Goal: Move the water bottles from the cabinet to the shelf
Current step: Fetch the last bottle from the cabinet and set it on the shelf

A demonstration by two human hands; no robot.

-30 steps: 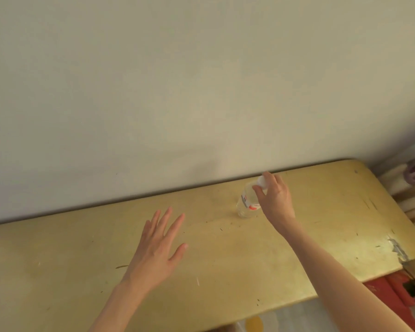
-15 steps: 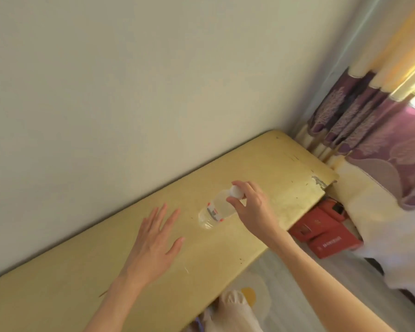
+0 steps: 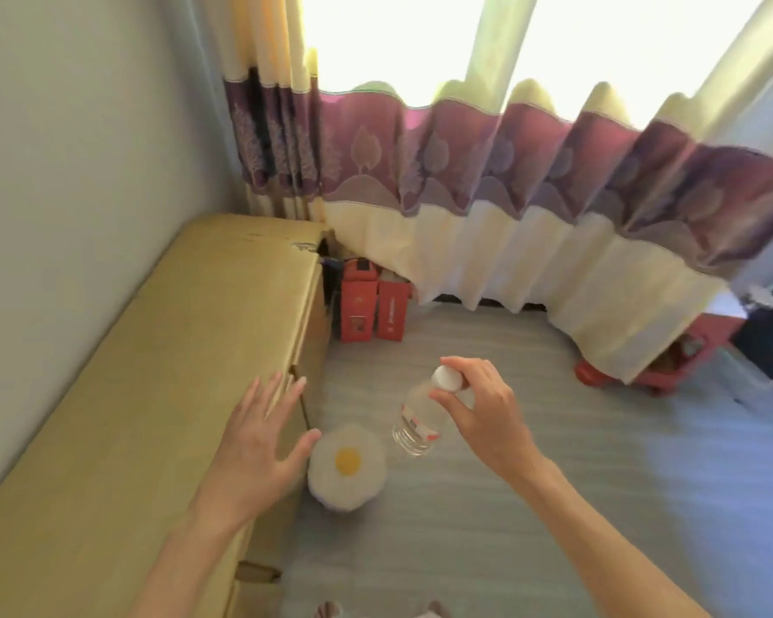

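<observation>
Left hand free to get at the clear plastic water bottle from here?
Probably yes: the left hand is open and holds nothing, and only open air lies between it and the clear plastic water bottle, which the right hand pinches at its white cap.

Home setting, likely a bedroom or living room. Purple-and-cream patterned curtains (image 3: 487, 180) hung over a bright window (image 3: 402, 37); a long yellow wooden cabinet (image 3: 152, 372) stood against the wall, red boxes (image 3: 373, 307) beside it, and a fried-egg-shaped plush cushion (image 3: 347, 468) on the grey floor (image 3: 554, 439).
</observation>
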